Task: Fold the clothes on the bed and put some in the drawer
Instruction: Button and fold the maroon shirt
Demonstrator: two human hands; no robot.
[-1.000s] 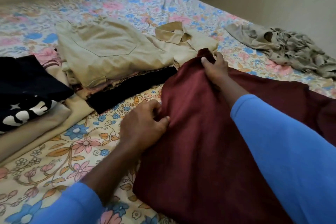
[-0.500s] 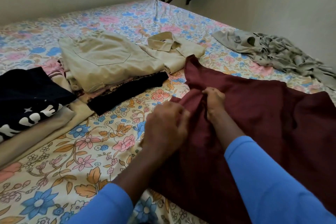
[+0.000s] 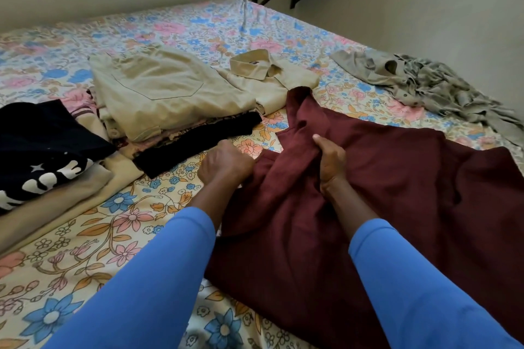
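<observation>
Head view: a maroon woven garment lies on the bed, at the centre and out to 4 o'clock. Its narrow end points away toward 12 o'clock, its tip just beside a folded beige collared shirt. The long axis runs from that tip down toward 5 o'clock, where the cloth widens into a broad, softly creased sheet. The fabric looks matte and fairly thick.

The left hand is curled at the garment's left edge, its grip closed on the hem; the fingertips are hidden under the knuckles. The right hand grips a raised ridge of bunched cloth, thumb up and fingers wrapped round the fold. The two hands sit near each other, with gathered cloth between them. Smooth blue sleeves cover both forearms.

The bed sheet is cotton-like, printed with blue, pink and orange flowers. At 10 o'clock is a stack of folded clothes topped by a beige twill piece with a stitched pocket. At 9 o'clock lies a black garment with white print. At 2 o'clock a grey-green crumpled garment lies well apart.
</observation>
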